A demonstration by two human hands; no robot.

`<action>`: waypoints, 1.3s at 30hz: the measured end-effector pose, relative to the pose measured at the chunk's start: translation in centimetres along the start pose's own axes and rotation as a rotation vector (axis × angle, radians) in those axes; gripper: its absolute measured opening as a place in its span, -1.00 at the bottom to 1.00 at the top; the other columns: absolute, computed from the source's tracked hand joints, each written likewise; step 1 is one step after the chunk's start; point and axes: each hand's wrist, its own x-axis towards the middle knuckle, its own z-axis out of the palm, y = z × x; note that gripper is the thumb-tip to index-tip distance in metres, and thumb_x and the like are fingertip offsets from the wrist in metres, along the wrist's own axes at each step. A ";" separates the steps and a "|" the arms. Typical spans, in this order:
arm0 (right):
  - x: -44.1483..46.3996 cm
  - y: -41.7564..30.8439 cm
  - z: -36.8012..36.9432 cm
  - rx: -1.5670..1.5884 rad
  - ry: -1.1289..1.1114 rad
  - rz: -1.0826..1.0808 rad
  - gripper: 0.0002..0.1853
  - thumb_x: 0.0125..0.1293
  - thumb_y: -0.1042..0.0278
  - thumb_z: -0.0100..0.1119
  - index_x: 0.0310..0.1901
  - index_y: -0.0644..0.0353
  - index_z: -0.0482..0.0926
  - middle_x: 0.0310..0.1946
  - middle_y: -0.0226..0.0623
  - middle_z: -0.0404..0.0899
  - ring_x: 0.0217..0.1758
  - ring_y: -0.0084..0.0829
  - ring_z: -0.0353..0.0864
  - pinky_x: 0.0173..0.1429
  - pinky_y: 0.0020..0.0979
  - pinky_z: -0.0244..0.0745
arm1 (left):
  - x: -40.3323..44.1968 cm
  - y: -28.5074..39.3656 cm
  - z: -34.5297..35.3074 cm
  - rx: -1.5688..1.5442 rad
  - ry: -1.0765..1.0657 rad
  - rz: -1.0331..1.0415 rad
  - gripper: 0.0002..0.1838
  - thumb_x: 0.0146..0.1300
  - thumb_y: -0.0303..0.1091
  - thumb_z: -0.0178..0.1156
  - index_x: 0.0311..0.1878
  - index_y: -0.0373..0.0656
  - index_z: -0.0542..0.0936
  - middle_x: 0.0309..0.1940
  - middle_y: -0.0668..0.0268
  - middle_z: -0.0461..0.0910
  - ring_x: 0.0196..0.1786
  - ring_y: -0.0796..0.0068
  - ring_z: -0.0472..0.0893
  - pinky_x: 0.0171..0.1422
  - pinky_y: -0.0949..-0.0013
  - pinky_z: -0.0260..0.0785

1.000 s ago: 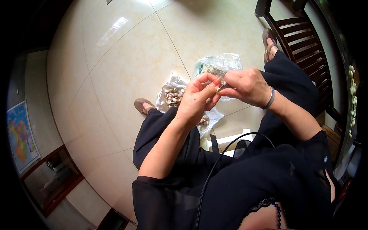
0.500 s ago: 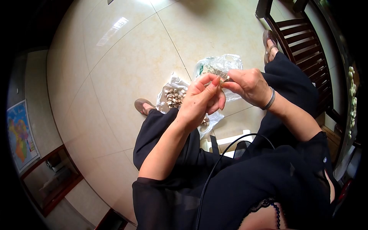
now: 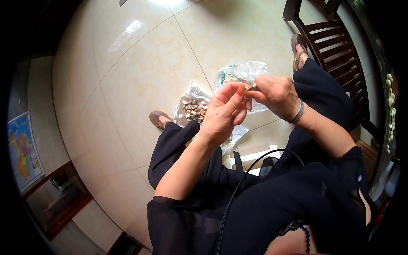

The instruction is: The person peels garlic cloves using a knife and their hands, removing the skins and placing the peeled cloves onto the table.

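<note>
1. The small pale piece (image 3: 246, 88) is at the fingertips, above and to the right of the white bag (image 3: 191, 91); most of it is covered by fingers, so its long axis cannot be told.
2. The left hand (image 3: 224, 106) has its thumb and forefinger pinched together on that piece, and it blocks the view of the bag's right side.
3. The right hand (image 3: 275, 94), farther right of the bag, is closed on a short dark tool (image 3: 253, 89), perhaps a small blade; its visible end points left toward the pinch, its long axis running roughly crosswise, and the rest is hidden in the fist.
4. In the white bag lies a heap of brown-and-white pieces (image 3: 194, 109), partly cut off by the left hand.
5. A clear bag (image 3: 256, 68) spreads beyond and right of the white bag; the hands overlap its near edge, and its contents are hard to make out.
6. Nearer the body than the white bag, a white plastic object (image 3: 272, 149) is largely hidden by dark clothing and a black cable (image 3: 236, 188).
</note>
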 end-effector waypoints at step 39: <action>-0.2 0.5 -0.4 0.030 -0.142 0.058 -0.61 0.15 0.01 0.08 -0.50 0.20 0.29 -0.69 -0.20 0.32 -0.63 -0.21 0.43 -0.58 -0.35 0.29 | 0.5 0.0 0.1 0.157 0.113 0.126 -0.81 0.26 -0.27 0.05 -0.32 -0.21 0.47 -0.63 0.48 0.36 -0.66 0.76 0.22 -0.58 0.68 -0.01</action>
